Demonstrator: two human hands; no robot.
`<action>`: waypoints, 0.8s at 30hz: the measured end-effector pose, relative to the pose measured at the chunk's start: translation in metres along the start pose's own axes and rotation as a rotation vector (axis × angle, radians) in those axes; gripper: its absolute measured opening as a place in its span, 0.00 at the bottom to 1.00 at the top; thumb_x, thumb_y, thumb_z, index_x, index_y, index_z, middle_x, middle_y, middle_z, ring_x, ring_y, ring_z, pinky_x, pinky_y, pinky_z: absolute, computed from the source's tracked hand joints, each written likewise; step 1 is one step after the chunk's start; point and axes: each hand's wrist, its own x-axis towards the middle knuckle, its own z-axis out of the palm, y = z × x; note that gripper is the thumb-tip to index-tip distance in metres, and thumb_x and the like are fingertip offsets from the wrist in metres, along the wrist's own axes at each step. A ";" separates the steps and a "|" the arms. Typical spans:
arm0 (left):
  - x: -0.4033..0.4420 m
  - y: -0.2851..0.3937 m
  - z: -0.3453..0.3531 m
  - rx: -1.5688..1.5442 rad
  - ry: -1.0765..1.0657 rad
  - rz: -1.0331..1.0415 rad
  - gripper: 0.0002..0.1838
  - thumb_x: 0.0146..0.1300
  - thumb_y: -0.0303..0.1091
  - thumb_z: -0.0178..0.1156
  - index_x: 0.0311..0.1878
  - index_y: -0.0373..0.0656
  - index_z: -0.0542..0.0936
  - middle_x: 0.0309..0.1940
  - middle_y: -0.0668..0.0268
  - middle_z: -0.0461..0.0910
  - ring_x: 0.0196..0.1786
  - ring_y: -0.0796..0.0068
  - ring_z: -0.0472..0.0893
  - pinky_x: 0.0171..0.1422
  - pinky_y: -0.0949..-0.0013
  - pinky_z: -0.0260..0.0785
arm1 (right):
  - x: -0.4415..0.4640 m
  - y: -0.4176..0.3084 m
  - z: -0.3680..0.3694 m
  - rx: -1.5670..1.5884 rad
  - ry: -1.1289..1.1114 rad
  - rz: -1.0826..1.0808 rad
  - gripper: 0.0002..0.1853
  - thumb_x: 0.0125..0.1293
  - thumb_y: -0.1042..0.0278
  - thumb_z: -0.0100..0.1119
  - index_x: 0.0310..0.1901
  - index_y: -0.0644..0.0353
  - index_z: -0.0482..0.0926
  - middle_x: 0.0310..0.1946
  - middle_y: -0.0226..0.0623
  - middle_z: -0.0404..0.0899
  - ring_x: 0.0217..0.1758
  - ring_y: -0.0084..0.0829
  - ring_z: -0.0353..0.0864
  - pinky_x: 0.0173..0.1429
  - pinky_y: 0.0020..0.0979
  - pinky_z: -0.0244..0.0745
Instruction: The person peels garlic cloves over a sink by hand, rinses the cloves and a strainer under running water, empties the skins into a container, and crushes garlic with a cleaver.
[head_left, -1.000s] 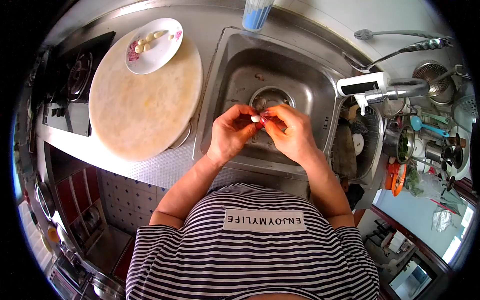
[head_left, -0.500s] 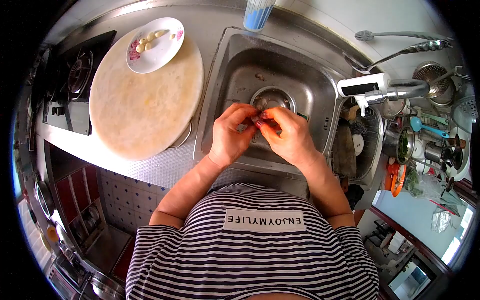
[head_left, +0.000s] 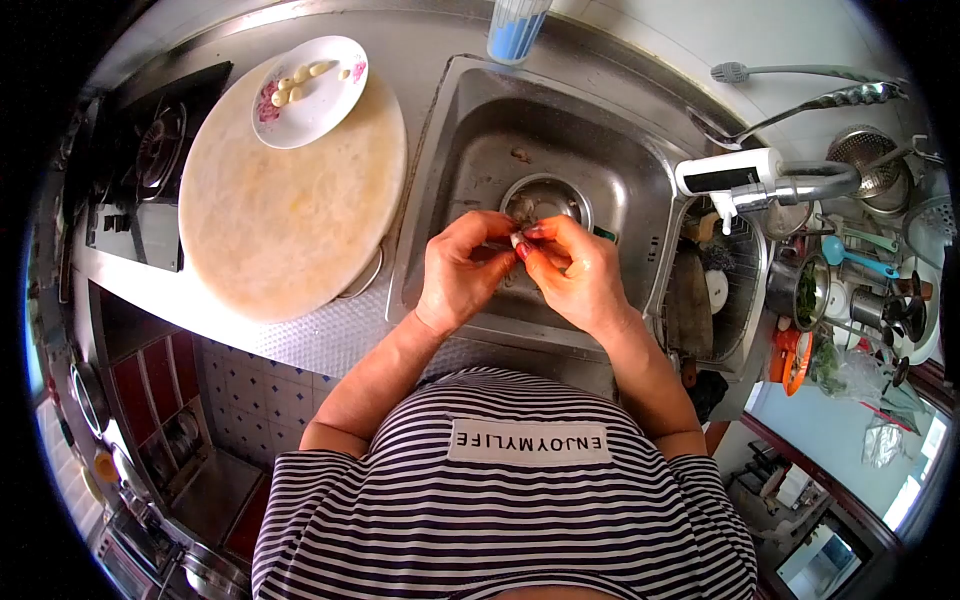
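Over the sink [head_left: 610, 120], my left hand [head_left: 465, 265] and my right hand [head_left: 575, 270] meet fingertip to fingertip. Pinched between them is a small garlic clove [head_left: 517, 240], its pale end showing and the rest covered by my fingers. Below the hands, bits of peel lie around the round drain basket [head_left: 575, 205]. Several peeled garlic cloves [head_left: 283, 97] rest on a white plate [head_left: 320, 115] with pink flowers, up on the left.
The plate stands on a round cutting board [head_left: 290, 220] left of the sink. A faucet [head_left: 745, 180] reaches in from the right, near a wire rack [head_left: 735, 330] holding a cleaver [head_left: 688, 305]. A blue-and-clear cup [head_left: 515, 35] stands behind the sink.
My fingers have shifted slightly around the clove, and its pale end now shows between the fingertips. The plate and board have stayed in place.
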 end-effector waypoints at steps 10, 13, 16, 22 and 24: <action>-0.001 0.000 -0.004 0.332 -0.082 0.308 0.15 0.46 0.15 0.64 0.39 0.36 0.78 0.42 0.58 0.79 0.44 0.63 0.81 0.46 0.70 0.76 | 0.010 -0.016 -0.018 -0.222 -0.154 -0.035 0.07 0.49 0.78 0.63 0.27 0.67 0.73 0.22 0.48 0.76 0.25 0.46 0.79 0.28 0.36 0.71; 0.001 0.000 -0.002 0.329 -0.075 0.370 0.14 0.44 0.16 0.63 0.38 0.35 0.78 0.40 0.55 0.77 0.40 0.55 0.79 0.44 0.65 0.75 | 0.010 -0.017 -0.018 -0.239 -0.175 -0.030 0.07 0.48 0.77 0.62 0.26 0.67 0.72 0.22 0.50 0.75 0.25 0.48 0.78 0.28 0.38 0.70; 0.000 -0.001 -0.001 0.369 -0.076 0.411 0.14 0.44 0.16 0.63 0.37 0.35 0.78 0.39 0.55 0.77 0.40 0.55 0.79 0.43 0.65 0.75 | 0.009 -0.014 -0.015 -0.240 -0.166 -0.041 0.08 0.47 0.78 0.62 0.26 0.66 0.71 0.22 0.50 0.74 0.26 0.49 0.77 0.28 0.39 0.70; 0.002 0.001 -0.003 0.377 -0.094 0.431 0.15 0.44 0.16 0.63 0.38 0.35 0.77 0.39 0.55 0.77 0.40 0.55 0.79 0.43 0.65 0.74 | 0.005 -0.005 -0.005 -0.315 -0.092 -0.087 0.09 0.46 0.80 0.62 0.26 0.66 0.70 0.21 0.45 0.73 0.23 0.40 0.76 0.28 0.34 0.70; 0.002 0.001 -0.002 0.358 -0.091 0.396 0.15 0.44 0.16 0.63 0.38 0.35 0.77 0.39 0.55 0.77 0.40 0.54 0.79 0.43 0.64 0.74 | 0.003 -0.003 -0.004 -0.337 -0.066 -0.089 0.09 0.46 0.81 0.62 0.27 0.67 0.71 0.20 0.43 0.72 0.21 0.32 0.77 0.27 0.28 0.70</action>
